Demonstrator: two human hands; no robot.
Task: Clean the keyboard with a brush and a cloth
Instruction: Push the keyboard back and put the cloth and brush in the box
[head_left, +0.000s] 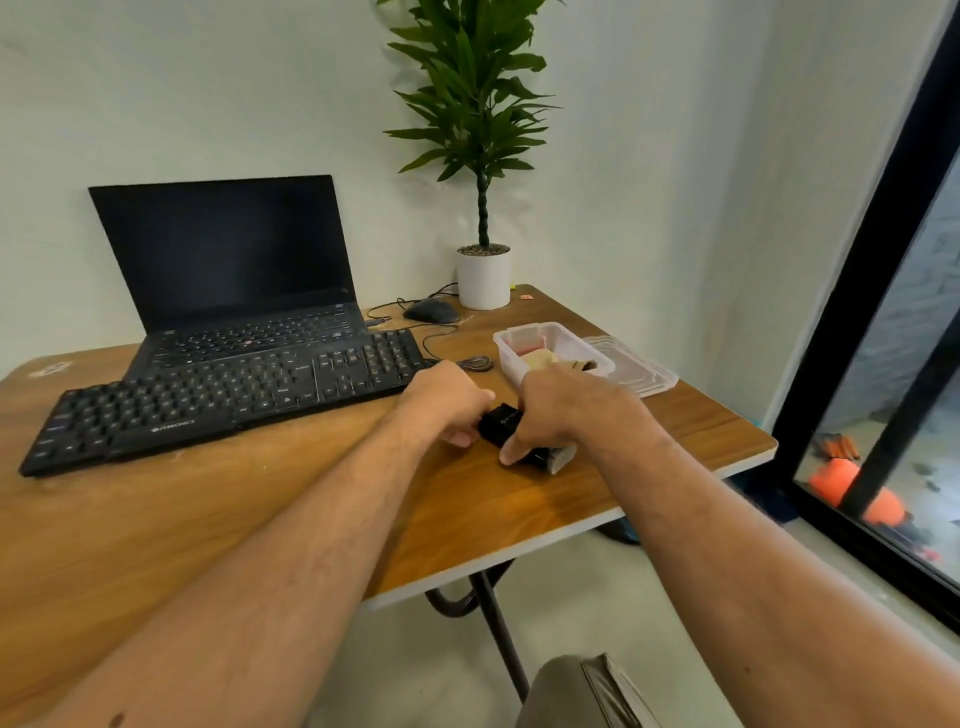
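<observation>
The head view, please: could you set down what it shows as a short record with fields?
surface: wooden table
keyboard: black keyboard in front of open laptop, untouched
hands: left hand and right hand both grip a small black object; what it is cannot be told
container: open clear box, lid beside it
behind: mouse, potted plant

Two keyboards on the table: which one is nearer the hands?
The separate black keyboard, lying in front of the laptop. Its right end nearly reaches the left hand; the laptop's built-in keys sit farther back.

Office corner: laptop (228, 270), kbd (218, 395), desk (156, 519).
</observation>
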